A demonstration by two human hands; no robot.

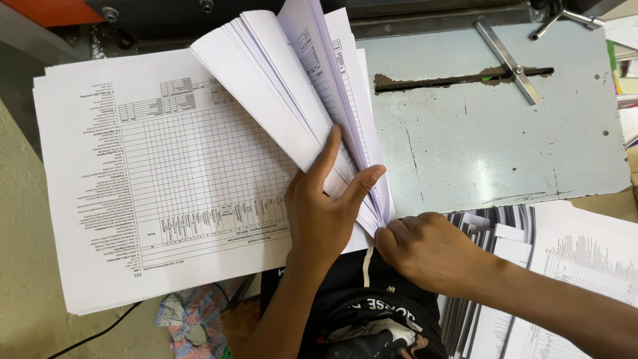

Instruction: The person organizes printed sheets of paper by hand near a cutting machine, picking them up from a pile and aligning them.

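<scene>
Fanned sheets (pixel 292 80) between both hands (pinched)

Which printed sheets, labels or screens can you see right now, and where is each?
Flat paper stack: left on the table, white sheets with a black printed grid.
Fanned sheets: top centre, white, lifted by the left hand; the right hand pinches their corner.
Printed sheets: lower right, white with grey tables.
No screens or packages visible.
</scene>
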